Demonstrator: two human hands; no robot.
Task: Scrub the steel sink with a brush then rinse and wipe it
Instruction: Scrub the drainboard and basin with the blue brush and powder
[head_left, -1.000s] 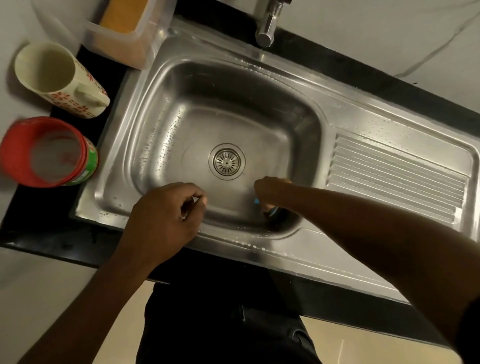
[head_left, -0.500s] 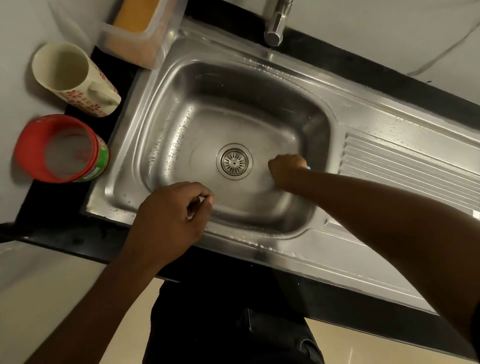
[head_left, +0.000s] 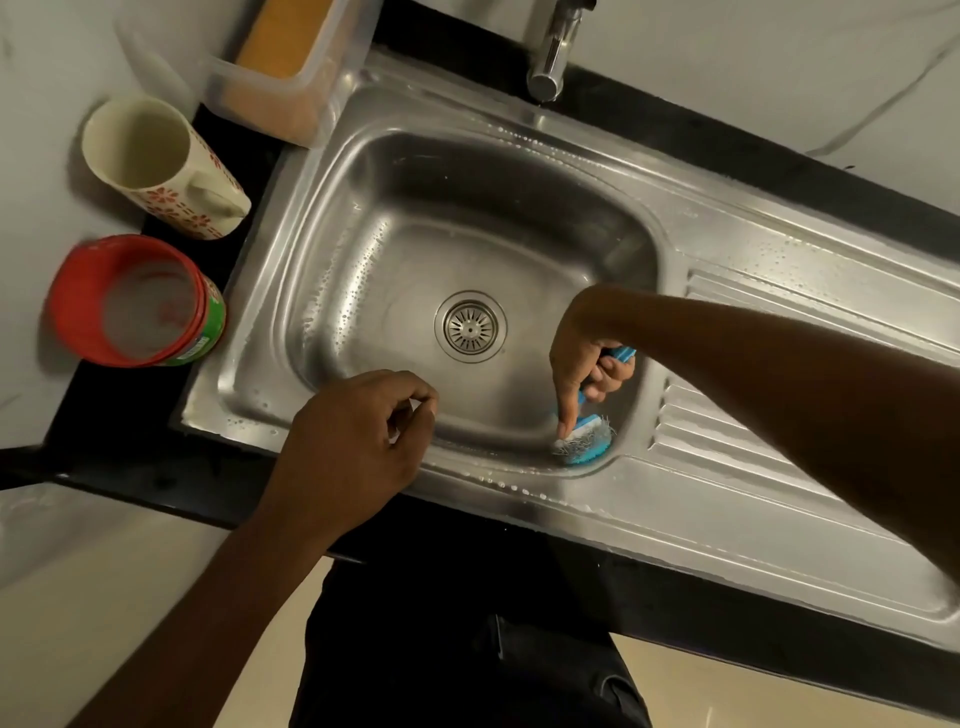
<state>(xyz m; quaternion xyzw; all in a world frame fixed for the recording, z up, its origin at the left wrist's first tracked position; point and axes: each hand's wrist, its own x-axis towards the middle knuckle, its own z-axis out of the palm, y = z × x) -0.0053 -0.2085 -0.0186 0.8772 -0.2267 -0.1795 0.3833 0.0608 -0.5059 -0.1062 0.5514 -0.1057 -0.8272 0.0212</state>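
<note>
The steel sink (head_left: 322, 291) has a wet basin with droplets on its walls and a round drain (head_left: 470, 326) in the middle. My right hand (head_left: 587, 353) grips the blue handle of a brush (head_left: 584, 441) inside the basin. Its worn bristle head presses against the basin's near right corner, my forefinger lying along the handle. My left hand (head_left: 353, 441) hovers over the sink's near rim with fingers curled, thumb against the forefinger; nothing shows plainly in it.
A tap (head_left: 550, 52) stands at the back. Left of the sink are a cream floral mug (head_left: 161, 171), a red tub (head_left: 135, 301) and a clear plastic box (head_left: 291, 67) holding something orange. The ribbed drainboard (head_left: 779, 415) lies to the right.
My right hand moved the brush from near the drain back to the basin's near right corner, and the brush head now shows. My left hand stayed at the near rim.
</note>
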